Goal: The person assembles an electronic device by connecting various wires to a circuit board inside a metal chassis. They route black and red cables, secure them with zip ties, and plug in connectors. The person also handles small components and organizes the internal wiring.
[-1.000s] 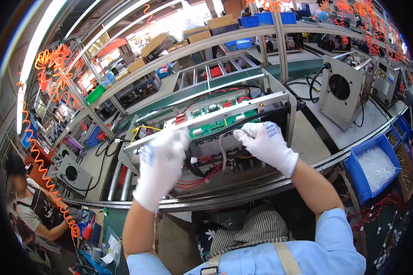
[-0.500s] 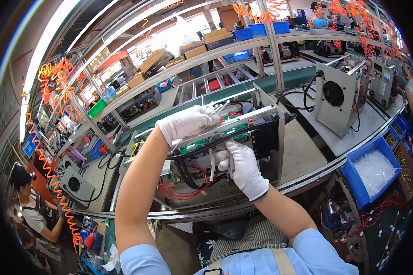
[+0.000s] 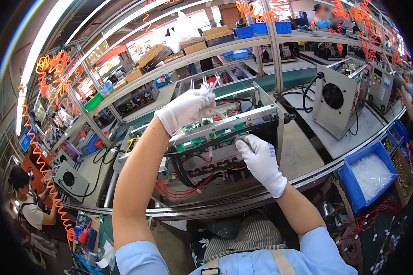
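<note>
An opened metal machine chassis [image 3: 254, 114] with green circuit boards [image 3: 195, 140] stands in front of me on the bench. Above its far left part, my gloved left hand [image 3: 188, 110] is closed round several thin whitish strips that look like cable ties [image 3: 211, 85]. My gloved right hand [image 3: 261, 162] is at the chassis's near side, its fingers bent together by the black cable [image 3: 215, 140] along the front rail; what they pinch is hidden. Below hang red wires [image 3: 176, 190] and a thick black cable loop [image 3: 181, 172].
To the right, a fan panel [image 3: 332, 94] belongs to another machine. A blue bin [image 3: 369, 176] of whitish strips sits at the bench's right edge, beside small bins of metal parts. Orange coiled hoses [image 3: 36, 151] hang at left, near a co-worker [image 3: 32, 201]. A shelf [image 3: 192, 52] with boxes runs behind.
My left hand has lifted slightly off the chassis with the strips. My right hand has moved right and drawn away from the white cable inside the front.
</note>
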Tool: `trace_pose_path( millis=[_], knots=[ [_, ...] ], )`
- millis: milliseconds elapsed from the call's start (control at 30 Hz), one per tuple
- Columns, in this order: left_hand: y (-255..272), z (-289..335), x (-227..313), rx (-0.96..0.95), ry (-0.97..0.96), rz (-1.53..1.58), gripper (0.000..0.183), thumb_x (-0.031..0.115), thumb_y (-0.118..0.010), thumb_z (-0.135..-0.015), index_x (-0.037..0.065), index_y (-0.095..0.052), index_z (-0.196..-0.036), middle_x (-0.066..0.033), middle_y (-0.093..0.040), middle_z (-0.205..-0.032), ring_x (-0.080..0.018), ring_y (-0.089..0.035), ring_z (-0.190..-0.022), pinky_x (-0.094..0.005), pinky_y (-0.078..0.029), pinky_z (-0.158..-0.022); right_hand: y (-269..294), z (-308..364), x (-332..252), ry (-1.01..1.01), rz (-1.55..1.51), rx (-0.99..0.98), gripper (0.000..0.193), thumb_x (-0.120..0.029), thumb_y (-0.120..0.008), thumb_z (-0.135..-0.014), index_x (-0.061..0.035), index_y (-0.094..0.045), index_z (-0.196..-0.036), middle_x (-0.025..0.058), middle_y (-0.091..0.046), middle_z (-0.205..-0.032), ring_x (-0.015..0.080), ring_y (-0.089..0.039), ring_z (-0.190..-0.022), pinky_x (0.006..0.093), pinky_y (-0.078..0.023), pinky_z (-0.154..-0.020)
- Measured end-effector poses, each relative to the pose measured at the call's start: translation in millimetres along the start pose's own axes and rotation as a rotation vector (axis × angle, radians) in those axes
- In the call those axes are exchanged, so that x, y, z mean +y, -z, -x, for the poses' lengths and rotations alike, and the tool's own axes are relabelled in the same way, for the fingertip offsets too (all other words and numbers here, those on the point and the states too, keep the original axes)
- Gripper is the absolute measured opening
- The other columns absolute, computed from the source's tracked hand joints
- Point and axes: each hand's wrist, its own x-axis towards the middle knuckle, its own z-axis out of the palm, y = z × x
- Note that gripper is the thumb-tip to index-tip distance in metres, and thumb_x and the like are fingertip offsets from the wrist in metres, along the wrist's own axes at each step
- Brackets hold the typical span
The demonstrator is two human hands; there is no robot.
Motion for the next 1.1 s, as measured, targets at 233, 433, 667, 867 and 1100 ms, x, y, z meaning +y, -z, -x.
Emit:
trace_pose_path(
  millis=[233,433,667,867,1100],
  knots=[
    [-6.7,-15.0,49.0,0.557,-0.482,-1.49,0.014,0.025,-0.053,-0.092,0.013,-0.059,-0.087,-0.0075,-0.064,-0.064,-0.026,-0.066,-0.061,-0.0382,-0.053,-0.058,42.2,-42.8,-39.6,0.596,0.09,0.288,0.021,-0.01,-0.059,-0.091,0.004,-0.061,-0.107,0.0146,-0.067,-0.082,0.0238,-0.065,-0.069,0.0347,-0.049,-0.062],
    [-1.4,-6.9,65.9,0.544,-0.977,-1.707,0.019,0.029,-0.056,-0.092,0.014,-0.061,-0.081,-0.0029,-0.058,-0.054,-0.0223,-0.062,-0.051,-0.033,-0.049,-0.047,30.6,-131.6,-60.2,0.196,0.221,-0.808,0.033,-0.028,-0.06,-0.093,-0.0026,-0.063,-0.114,0.0043,-0.065,-0.083,0.0152,-0.059,-0.07,0.0307,-0.05,-0.066],
    [-1.0,-18.0,27.5,0.669,-0.797,-1.397,0.015,0.026,-0.057,-0.09,0.011,-0.054,-0.086,-0.0063,-0.062,-0.06,-0.0294,-0.063,-0.053,-0.0389,-0.048,-0.046,45.0,-159.0,-65.1,0.001,0.293,-0.963,0.027,-0.025,-0.057,-0.096,-0.0006,-0.07,-0.095,0.0037,-0.068,-0.087,0.0114,-0.061,-0.08,0.0276,-0.05,-0.076],
    [-18.3,-12.1,31.6,0.497,-0.621,-1.582,0.012,0.021,-0.057,-0.087,0.01,-0.057,-0.093,-0.009,-0.067,-0.065,-0.0265,-0.069,-0.06,-0.0403,-0.052,-0.05,53.5,-167.5,-54.2,-0.107,0.299,-0.892,0.026,-0.025,-0.057,-0.096,-0.0019,-0.069,-0.096,0.0049,-0.069,-0.086,0.0105,-0.063,-0.078,0.0261,-0.051,-0.072],
    [-7.3,2.7,15.4,0.36,-0.474,-1.533,0.016,0.024,-0.055,-0.09,0.01,-0.055,-0.097,-0.0086,-0.064,-0.063,-0.0268,-0.066,-0.057,-0.0415,-0.05,-0.052,54.6,-166.3,-37.6,-0.136,0.033,-0.852,0.031,-0.033,-0.06,-0.097,-0.0034,-0.068,-0.104,-0.0004,-0.062,-0.076,0.0079,-0.056,-0.071,0.0233,-0.044,-0.066]
  ],
)
